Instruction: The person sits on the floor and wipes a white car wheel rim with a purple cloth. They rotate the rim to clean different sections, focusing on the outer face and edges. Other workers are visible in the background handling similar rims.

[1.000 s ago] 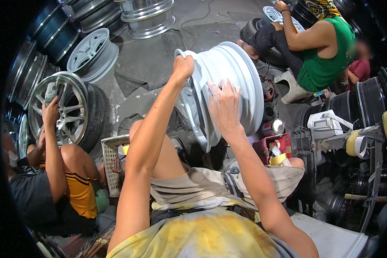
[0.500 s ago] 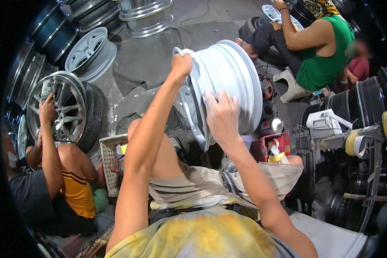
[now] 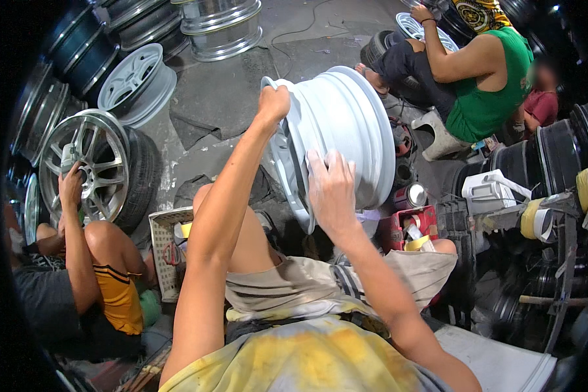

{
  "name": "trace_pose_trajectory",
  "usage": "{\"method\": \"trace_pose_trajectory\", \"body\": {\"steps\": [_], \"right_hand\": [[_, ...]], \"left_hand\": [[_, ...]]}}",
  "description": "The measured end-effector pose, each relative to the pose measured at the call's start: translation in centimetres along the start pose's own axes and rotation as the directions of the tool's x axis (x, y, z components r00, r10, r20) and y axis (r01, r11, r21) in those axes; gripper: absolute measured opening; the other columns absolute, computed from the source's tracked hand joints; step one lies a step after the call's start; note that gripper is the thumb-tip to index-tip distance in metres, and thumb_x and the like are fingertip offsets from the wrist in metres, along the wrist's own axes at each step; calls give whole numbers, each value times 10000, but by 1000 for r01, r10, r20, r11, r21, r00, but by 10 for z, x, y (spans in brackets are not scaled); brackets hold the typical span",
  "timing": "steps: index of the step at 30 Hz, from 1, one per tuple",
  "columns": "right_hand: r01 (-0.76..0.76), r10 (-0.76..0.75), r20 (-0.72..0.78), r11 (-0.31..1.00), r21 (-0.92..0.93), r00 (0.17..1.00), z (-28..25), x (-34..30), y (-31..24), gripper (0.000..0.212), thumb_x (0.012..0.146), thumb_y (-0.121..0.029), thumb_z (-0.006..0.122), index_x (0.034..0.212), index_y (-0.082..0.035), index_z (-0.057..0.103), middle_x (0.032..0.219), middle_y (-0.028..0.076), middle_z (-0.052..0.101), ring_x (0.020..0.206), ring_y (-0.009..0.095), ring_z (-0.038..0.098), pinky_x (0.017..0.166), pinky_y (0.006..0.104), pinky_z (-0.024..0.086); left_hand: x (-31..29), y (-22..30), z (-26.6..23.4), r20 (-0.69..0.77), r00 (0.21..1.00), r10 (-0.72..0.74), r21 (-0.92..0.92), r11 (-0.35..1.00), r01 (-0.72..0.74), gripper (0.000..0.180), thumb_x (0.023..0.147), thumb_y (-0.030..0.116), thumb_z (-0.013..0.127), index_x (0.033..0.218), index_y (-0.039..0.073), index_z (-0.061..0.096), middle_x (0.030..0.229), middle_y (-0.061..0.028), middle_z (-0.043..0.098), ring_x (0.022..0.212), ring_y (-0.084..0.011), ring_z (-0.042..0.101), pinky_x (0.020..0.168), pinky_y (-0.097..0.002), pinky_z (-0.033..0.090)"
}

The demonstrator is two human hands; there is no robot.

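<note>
A pale grey-white wheel rim (image 3: 336,124) stands tilted between my knees, its wide barrel toward the right. My left hand (image 3: 274,103) is closed around the upper left edge of the rim. My right hand (image 3: 332,189) lies against the lower part of the barrel, near the spoke-side lip. Its fingers are stretched out and slightly apart, with whitish dust on them. Whether anything thin lies under those fingers is hidden.
At left, a person's hand (image 3: 70,189) presses a grey block on a spoked wheel with tyre (image 3: 134,170). A person in green (image 3: 480,78) works on another rim. Nearby are a cream crate (image 3: 164,261), a red bin (image 3: 398,228), a tin can (image 3: 411,195) and stacked rims (image 3: 222,32).
My right hand has slid slightly left and down along the barrel. The rim has shifted a little to the left; my left hand keeps its hold.
</note>
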State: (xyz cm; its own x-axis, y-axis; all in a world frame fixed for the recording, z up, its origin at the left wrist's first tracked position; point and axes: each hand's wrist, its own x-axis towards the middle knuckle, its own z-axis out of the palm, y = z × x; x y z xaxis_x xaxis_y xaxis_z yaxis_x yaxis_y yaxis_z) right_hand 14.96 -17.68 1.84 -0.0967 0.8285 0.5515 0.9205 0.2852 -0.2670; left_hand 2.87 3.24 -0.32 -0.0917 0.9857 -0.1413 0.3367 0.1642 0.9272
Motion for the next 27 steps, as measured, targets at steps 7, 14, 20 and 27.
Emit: {"method": "trace_pose_trajectory", "body": {"steps": [7, 14, 20, 27], "right_hand": [[-95, 98, -30, 990, 104, 995, 7, -3, -9, 363, 836, -22, 641, 1198, -2, 629, 959, 177, 535, 929, 362, 578, 814, 485, 417], [-116, 118, -54, 993, 35, 992, 5, 8, -10, 380, 840, -24, 657, 1219, -3, 626, 964, 166, 526, 925, 349, 569, 829, 481, 423], [-169, 172, -38, 984, 54, 984, 0, -2, -14, 385, 851, -33, 643, 1236, -14, 633, 965, 153, 531, 931, 342, 574, 832, 471, 416], [-154, 156, -59, 987, 44, 986, 1, -11, -7, 396, 844, -15, 632, 1239, 0, 643, 968, 153, 527, 923, 332, 572, 827, 472, 415]], "left_hand": [[2, -3, 0, -35, 999, 21, -17, 1000, -22, 545, 892, 250, 475, 1126, -217, 630, 1168, -390, 654, 1156, -436, 658, 968, -455, 493], [-11, 6, -1, 11, 1000, 14, -45, 999, -14, 535, 888, 241, 485, 1140, -206, 632, 1189, -382, 651, 1173, -438, 649, 981, -448, 485], [-15, 9, -2, 30, 999, -13, -26, 1000, 14, 547, 900, 262, 484, 1149, -202, 633, 1207, -397, 635, 1191, -458, 632, 1007, -462, 477], [-12, 13, -3, 29, 1000, -11, -61, 998, 12, 555, 905, 272, 480, 1147, -203, 634, 1219, -401, 626, 1213, -463, 617, 1027, -462, 468]]}}
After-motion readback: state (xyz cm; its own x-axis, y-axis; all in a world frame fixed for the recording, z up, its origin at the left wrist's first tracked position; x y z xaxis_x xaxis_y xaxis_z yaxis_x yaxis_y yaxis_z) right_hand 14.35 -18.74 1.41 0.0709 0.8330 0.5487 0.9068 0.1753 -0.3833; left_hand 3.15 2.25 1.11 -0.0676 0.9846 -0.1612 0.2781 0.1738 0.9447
